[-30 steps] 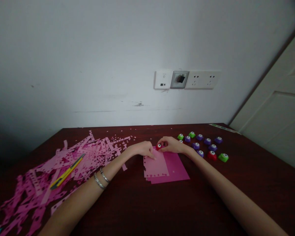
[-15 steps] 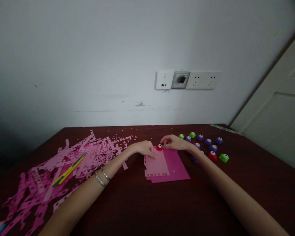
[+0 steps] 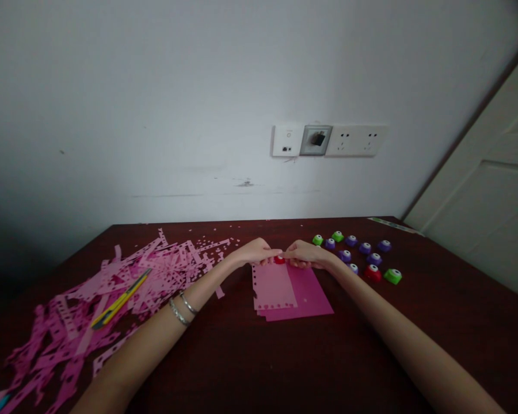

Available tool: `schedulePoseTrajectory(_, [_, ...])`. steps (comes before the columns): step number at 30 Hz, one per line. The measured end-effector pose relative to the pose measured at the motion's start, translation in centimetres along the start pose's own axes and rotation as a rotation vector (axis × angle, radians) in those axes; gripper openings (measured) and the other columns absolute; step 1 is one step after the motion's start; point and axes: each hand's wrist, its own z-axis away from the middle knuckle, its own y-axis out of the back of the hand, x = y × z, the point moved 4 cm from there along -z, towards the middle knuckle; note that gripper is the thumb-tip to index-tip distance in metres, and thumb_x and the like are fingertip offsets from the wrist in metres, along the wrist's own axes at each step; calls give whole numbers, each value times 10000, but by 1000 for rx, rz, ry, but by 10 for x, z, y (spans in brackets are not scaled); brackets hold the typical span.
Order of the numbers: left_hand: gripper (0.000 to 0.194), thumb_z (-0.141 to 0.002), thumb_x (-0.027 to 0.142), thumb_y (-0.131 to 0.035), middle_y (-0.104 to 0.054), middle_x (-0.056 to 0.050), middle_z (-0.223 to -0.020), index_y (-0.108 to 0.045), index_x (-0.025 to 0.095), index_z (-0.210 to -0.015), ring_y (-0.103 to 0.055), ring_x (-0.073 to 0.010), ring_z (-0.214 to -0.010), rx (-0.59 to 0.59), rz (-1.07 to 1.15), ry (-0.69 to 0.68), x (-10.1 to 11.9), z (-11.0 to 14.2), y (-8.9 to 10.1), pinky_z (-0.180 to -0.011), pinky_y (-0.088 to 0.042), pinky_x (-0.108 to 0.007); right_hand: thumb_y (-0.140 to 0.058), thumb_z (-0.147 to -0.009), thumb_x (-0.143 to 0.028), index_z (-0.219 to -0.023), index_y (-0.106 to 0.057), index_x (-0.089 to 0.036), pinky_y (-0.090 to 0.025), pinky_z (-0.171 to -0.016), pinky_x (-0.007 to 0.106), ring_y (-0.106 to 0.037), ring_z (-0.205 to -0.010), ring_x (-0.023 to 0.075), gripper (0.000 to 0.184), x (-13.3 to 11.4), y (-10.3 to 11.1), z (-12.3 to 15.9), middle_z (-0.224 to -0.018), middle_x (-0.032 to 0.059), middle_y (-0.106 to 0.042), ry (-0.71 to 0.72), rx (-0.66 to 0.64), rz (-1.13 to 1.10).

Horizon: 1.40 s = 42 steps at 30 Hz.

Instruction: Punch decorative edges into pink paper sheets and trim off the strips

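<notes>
A red craft punch (image 3: 279, 260) sits at the top edge of a light pink sheet (image 3: 274, 287). Both thumbs meet on top of it, and the other fingers curl around its sides. My left hand (image 3: 258, 252) grips it from the left, my right hand (image 3: 303, 254) from the right. Holes run down the sheet's left edge and small punched marks line its bottom edge. Beneath it lies a darker magenta sheet (image 3: 313, 296), sticking out to the right. The hands cover most of the punch.
Several green, purple and red punches (image 3: 373, 272) stand at the right. A heap of pink punched paper strips (image 3: 155, 276) spreads over the left, with a yellow utility knife (image 3: 121, 299) on it. Behind the table (image 3: 259, 362) rises a wall with sockets (image 3: 356, 141).
My left hand has moved up from the sheet onto the punch. My right hand has closed in from the right, and both thumbs now lie on top of the punch.
</notes>
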Motion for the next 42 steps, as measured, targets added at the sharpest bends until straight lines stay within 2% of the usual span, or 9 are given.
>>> schedulePoseTrajectory(3, [507,-721,613,-528,-473,4,-478,-583,120,-613,-379,-61,-405,-53,-6,49,-3,-9,-1,-425,-257,-223,-595,-726,-389,-492,-497,-140,-197,-316,176,-311,-306,26,355,-1,-1,-1,-388,-49,-435,-46,2,31])
schedulePoseTrajectory(9, [548,-592,660,-629,-463,9,-474,-625,113,-621,-275,-36,-374,-323,20,140,-7,-28,0,-399,-142,-225,-511,-750,-272,-496,-534,-128,-236,-315,174,-353,-299,41,292,-3,-2,-2,-378,-30,-467,-107,-17,82])
schedulePoseTrajectory(15, [542,-526,659,-674,-401,30,-423,-592,124,-538,-244,-33,-367,-395,37,204,-3,-33,-1,-391,-127,-224,-471,-739,-163,-465,-510,-137,-228,-323,167,-340,-297,40,278,-9,-6,0,-356,-38,-448,-100,4,40])
schedulePoseTrajectory(20, [513,-522,625,-700,-365,54,-396,-592,124,-549,-192,-23,-349,-410,123,208,-6,-34,-4,-377,-112,-221,-479,-759,-161,-420,-475,-141,-199,-322,169,-327,-300,38,339,-17,-9,4,-349,-42,-423,-122,12,56])
schedulePoseTrajectory(29, [521,-512,633,-696,-405,44,-425,-569,130,-565,-253,-34,-361,-336,96,171,-10,-30,-4,-387,-154,-220,-499,-742,-168,-458,-509,-134,-234,-319,171,-351,-305,43,287,-14,-5,0,-367,-34,-458,-94,-10,79])
schedulePoseTrajectory(32, [557,-591,686,-601,-449,23,-462,-582,130,-620,-324,-56,-385,-277,-50,101,-5,-25,0,-410,-218,-227,-522,-732,-213,-466,-528,-132,-252,-315,172,-370,-308,48,279,-11,-2,0,-365,-26,-468,-66,-6,109])
schedulePoseTrajectory(35, [525,-707,651,-503,-484,7,-491,-598,134,-678,-388,-77,-411,-209,-222,45,5,-19,8,-441,-276,-236,-533,-732,-245,-477,-528,-142,-268,-315,174,-373,-309,50,275,-16,2,3,-366,-29,-467,-19,45,132])
schedulePoseTrajectory(39, [432,-780,508,-475,-517,-22,-529,-609,128,-624,-428,-95,-474,-25,-462,-97,27,-3,14,-479,-297,-241,-561,-739,-301,-491,-522,-147,-283,-329,179,-372,-324,48,295,-23,5,9,-387,-31,-458,57,47,173])
schedulePoseTrajectory(42, [381,-827,391,-414,-598,-94,-701,-661,111,-754,-514,-159,-603,176,-690,-80,39,24,2,-552,-355,-282,-571,-751,-420,-582,-565,-135,-301,-350,182,-403,-359,54,332,-24,14,12,-439,-24,-477,103,59,176])
